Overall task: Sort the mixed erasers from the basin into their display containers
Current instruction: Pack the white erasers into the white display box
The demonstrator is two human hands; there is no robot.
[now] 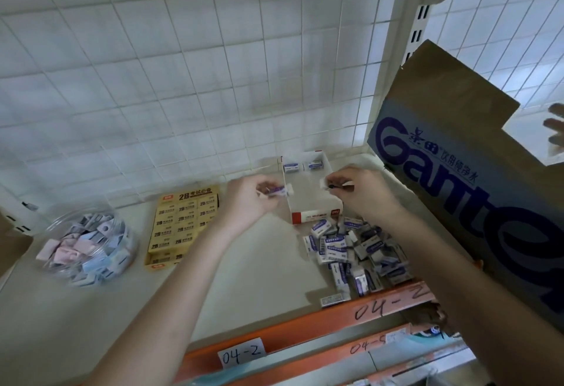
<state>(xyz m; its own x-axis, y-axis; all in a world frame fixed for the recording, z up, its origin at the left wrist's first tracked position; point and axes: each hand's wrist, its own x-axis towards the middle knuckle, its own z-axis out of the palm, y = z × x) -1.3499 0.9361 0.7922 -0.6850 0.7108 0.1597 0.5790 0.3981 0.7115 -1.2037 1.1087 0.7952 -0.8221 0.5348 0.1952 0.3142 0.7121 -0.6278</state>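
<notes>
Clear glossy plastic tub point(55, 230), matt brown cardboard carton point(451, 129).

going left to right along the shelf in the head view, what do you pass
clear tub of pastel erasers → yellow 2B eraser box → left hand pinching a sleeved eraser → white display box → right hand pinching a small eraser → blue-printed cardboard box

Yellow 2B eraser box point(183, 224); purple-white erasers point(351, 248); orange shelf edge point(305, 327).
</notes>
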